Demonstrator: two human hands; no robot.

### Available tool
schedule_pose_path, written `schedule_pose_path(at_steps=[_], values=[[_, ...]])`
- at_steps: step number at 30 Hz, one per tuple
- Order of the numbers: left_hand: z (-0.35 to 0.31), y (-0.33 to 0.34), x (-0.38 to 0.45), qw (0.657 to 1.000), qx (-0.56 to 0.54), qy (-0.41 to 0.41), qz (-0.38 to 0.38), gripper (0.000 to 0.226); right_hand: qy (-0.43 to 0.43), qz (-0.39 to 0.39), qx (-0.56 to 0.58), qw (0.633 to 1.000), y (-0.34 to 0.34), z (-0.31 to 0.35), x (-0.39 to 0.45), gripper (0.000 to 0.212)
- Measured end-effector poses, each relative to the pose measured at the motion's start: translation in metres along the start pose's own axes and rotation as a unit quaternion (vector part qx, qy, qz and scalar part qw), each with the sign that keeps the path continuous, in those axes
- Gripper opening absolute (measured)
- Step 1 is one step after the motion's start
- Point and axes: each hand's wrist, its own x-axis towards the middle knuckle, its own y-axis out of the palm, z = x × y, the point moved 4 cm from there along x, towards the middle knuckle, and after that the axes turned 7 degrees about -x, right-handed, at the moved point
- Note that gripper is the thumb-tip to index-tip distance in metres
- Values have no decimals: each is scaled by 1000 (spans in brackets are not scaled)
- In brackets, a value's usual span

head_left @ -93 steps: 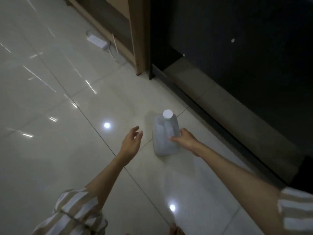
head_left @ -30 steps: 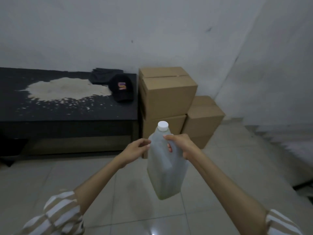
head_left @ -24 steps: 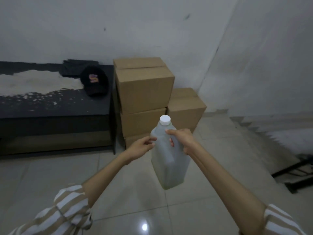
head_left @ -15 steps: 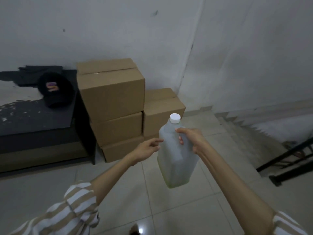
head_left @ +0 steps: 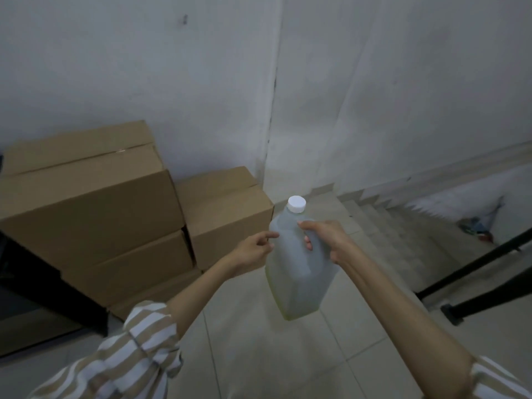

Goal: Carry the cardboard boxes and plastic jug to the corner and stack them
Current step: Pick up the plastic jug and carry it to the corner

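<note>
**Jug held in the air near the corner boxes**

The right hand (head_left: 325, 240) is gripping the jug (head_left: 299, 272) by its handle near the top, fingers curled round it. The jug is hanging clear of the floor (head_left: 259, 341), tilted a little, its white cap (head_left: 296, 204) on top. The left hand (head_left: 253, 250) is reaching to the jug's left shoulder, fingers loosely bent and grasping nothing, the fingertips touching or just beside the plastic; which of the two is hard to tell.

Left of the jug, a tall stack of boxes (head_left: 95, 214) is standing against the wall (head_left: 172, 82). A lower box (head_left: 227, 211) is sitting just beside the stack, nearer the corner. Stairs (head_left: 403, 226) are descending on the right, with a dark rail (head_left: 475, 266) in front of them.
</note>
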Motion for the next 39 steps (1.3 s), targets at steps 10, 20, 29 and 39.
schedule_pose_path(at_steps=[10,20,29,39], values=[[-38,42,155,996,-50,-66,-43,36,22,42,2,999,-90,42,158,22],[-48,91,267,973,-125,-174,-82,37,61,96,-113,987,-117,48,315,16],[3,59,410,943,-187,-198,-190,36,54,98,-165,980,-102,-9,466,16],[157,92,545,910,-284,-209,-218,51,31,107,-217,970,-27,-144,645,24]])
